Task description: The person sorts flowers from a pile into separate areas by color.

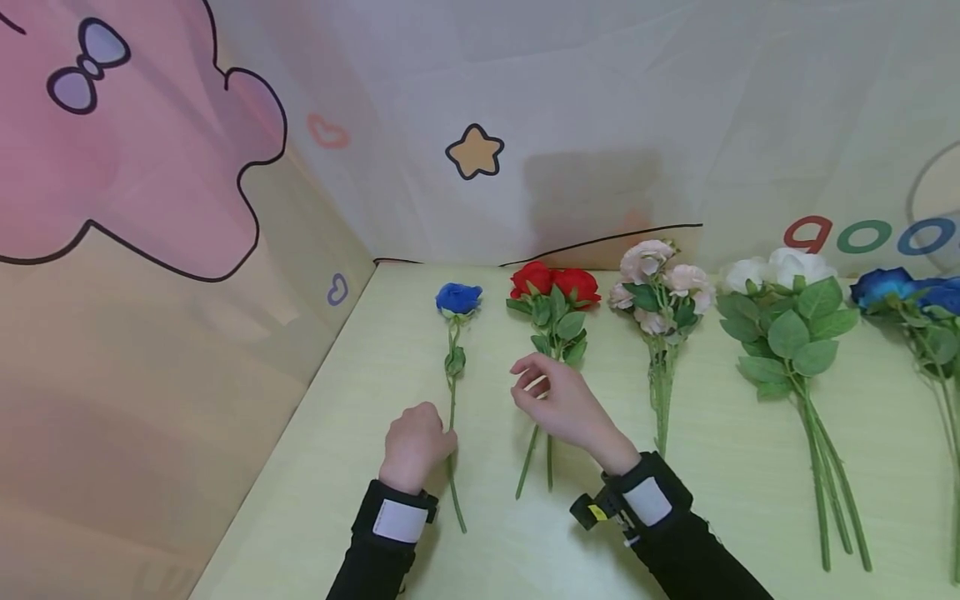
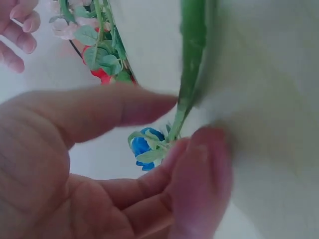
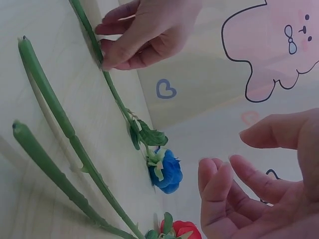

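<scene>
A single blue rose (image 1: 458,298) lies at the left of the row on the table, its green stem running toward the front. My left hand (image 1: 417,446) is at the lower stem. Its thumb and curled fingers (image 2: 202,164) pinch about the stem in the left wrist view. Over the stems of the red roses (image 1: 555,285) hovers my right hand (image 1: 564,402), its fingers loosely bent and nothing between them. The right wrist view shows it apart from the red rose stems (image 3: 55,104). It hides part of those stems in the head view.
To the right lie a bunch of pale pink flowers (image 1: 660,287), white roses (image 1: 780,271) with broad leaves, and more blue roses (image 1: 892,287) cut off by the frame. A printed cloth wall (image 1: 375,100) bounds the table (image 1: 315,508) at the back and left.
</scene>
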Action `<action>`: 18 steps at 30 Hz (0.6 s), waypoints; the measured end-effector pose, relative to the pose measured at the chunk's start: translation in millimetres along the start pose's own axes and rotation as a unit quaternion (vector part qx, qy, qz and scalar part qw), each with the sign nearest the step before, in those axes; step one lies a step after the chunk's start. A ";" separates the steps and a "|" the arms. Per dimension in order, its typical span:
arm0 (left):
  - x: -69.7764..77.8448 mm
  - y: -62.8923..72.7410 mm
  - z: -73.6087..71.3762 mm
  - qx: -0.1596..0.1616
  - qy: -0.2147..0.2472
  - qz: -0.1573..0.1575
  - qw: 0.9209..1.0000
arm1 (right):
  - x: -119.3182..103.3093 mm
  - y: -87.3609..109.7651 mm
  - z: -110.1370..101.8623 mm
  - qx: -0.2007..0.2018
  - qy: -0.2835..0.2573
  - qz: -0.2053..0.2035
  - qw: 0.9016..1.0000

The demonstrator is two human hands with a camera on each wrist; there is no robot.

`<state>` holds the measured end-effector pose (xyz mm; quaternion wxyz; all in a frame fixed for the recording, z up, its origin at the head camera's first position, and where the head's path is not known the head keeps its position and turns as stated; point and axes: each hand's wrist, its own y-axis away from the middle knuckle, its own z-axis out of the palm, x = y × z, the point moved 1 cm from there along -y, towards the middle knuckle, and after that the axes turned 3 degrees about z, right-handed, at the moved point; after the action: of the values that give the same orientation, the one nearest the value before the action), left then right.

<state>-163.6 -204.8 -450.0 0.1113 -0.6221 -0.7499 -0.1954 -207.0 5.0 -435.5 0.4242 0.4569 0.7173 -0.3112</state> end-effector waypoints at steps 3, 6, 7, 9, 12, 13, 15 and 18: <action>1.8 -0.8 2.1 -0.007 -0.013 -0.011 1.000 | 0.1 0.2 -1.3 0.000 0.000 0.001 1.000; 2.7 -1.0 4.3 -0.008 -0.017 -0.017 1.000 | -0.9 1.0 -1.0 -0.002 0.000 0.003 1.000; 3.2 -1.5 4.8 -0.006 -0.019 -0.016 1.000 | -1.2 1.1 -1.4 -0.002 -0.001 0.003 1.000; 3.7 -2.2 5.6 -0.005 -0.022 -0.018 1.000 | -1.5 1.3 -2.0 -0.002 -0.002 0.002 1.000; 4.2 -2.3 5.6 -0.002 -0.016 -0.015 1.000 | -1.7 1.6 -3.0 -0.002 -0.003 0.000 1.000; 4.3 -2.5 5.3 -0.003 -0.010 -0.012 1.000 | -1.5 1.6 -3.3 -0.002 -0.002 0.000 1.000; 4.8 -2.7 4.5 -0.005 0.005 -0.004 1.000 | -1.3 1.6 -4.2 -0.001 0.001 0.001 1.000; 6.0 -2.8 2.5 -0.009 0.030 0.012 0.999 | -0.6 1.4 -5.5 -0.001 0.004 0.004 1.000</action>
<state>-167.3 -198.7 -450.2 0.1307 -0.6260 -0.7369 -0.2192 -207.4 9.9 -432.5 0.4229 0.4609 0.7172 -0.3072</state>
